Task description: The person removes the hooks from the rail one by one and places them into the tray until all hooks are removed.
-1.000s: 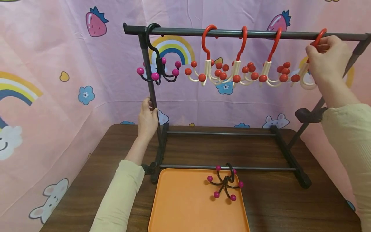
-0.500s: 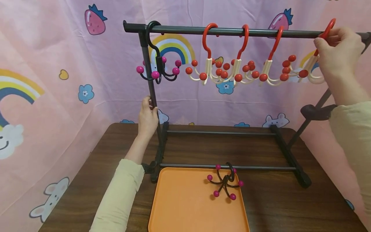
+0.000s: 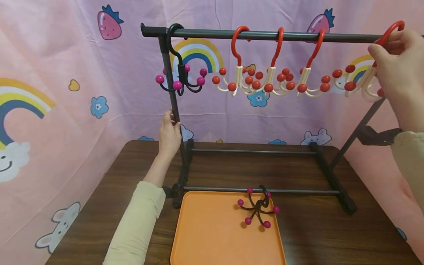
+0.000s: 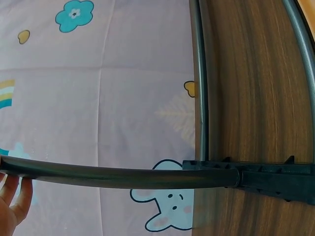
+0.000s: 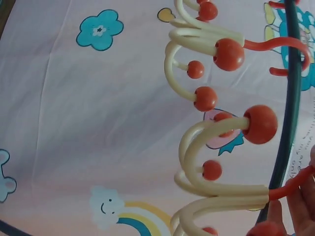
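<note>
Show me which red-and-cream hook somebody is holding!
The rightmost red-and-cream hook, gripped in the right hand. The other three red-and-cream hooks hang on the top bar with no hand touching them.

Rainbow-print cloth [image 3: 132, 70] behind brown table [image 3: 324, 235]

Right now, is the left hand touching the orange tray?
No, the left hand grips the dark upright post, apart from the orange tray.

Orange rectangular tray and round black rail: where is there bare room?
The tray is bare left of the lying black, magenta-balled hanger. On the rail, three red-hooked cream hangers crowd the middle; bare stretches flank them, leftward to the hanging black, magenta-balled hanger, rightward to the right hand.
</note>
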`<state>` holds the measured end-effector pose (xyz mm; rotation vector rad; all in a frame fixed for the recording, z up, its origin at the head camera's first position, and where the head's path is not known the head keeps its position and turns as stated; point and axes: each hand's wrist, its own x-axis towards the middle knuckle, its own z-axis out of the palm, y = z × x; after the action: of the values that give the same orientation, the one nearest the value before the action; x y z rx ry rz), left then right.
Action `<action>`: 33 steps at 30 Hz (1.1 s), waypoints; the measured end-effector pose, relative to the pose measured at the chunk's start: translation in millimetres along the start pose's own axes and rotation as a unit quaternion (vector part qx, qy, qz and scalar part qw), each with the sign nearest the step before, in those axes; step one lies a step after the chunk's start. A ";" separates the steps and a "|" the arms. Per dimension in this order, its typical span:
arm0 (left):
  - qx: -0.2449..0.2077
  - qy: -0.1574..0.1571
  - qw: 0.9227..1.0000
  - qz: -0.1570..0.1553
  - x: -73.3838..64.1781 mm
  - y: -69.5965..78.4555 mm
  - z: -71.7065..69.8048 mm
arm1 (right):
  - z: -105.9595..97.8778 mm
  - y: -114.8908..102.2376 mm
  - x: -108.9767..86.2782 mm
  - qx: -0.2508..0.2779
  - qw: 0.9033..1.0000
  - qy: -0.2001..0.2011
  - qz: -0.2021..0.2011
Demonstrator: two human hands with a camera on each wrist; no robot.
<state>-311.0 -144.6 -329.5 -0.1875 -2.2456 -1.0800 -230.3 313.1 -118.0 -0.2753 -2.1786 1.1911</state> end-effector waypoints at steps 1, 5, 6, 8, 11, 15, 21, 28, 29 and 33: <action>0.000 0.001 1.000 0.000 -0.1 0.0 -0.3 | -0.4 0.5 -2.5 0.006 1.000 0.003 0.000; -0.003 0.006 1.000 0.005 0.2 0.6 -0.6 | -1.9 6.0 -7.2 0.007 1.000 0.016 0.003; -0.002 0.008 1.000 0.008 0.1 0.7 -0.5 | -2.6 6.9 -9.4 0.003 1.000 0.017 0.004; -0.001 0.010 1.000 0.015 -0.1 0.6 -0.2 | -3.5 9.3 -14.6 0.002 1.000 0.017 0.000; 0.001 0.010 1.000 0.018 -0.7 0.0 0.1 | -4.6 11.9 -23.7 0.010 1.000 0.014 -0.001; 0.003 0.008 1.000 0.014 -1.6 -0.2 0.2 | -4.4 14.7 -36.4 0.002 1.000 0.014 0.006; 0.002 0.004 1.000 0.006 -1.5 0.9 0.5 | -2.6 21.4 -53.0 -0.021 1.000 0.007 -0.003; -0.002 0.003 1.000 0.005 -1.3 1.1 0.3 | 6.0 31.9 -73.6 -0.025 1.000 0.009 -0.017; -0.003 0.004 1.000 0.006 -1.4 0.7 0.2 | 7.3 33.8 -76.8 -0.027 0.999 0.009 -0.021; -0.006 0.005 1.000 0.006 -1.6 -0.6 0.7 | 11.6 39.9 -89.8 -0.043 0.998 -0.007 -0.035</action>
<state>-310.3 -144.3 -331.1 -0.2010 -2.2273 -1.0859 -172.1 286.7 -193.5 -0.2254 -2.2365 1.0667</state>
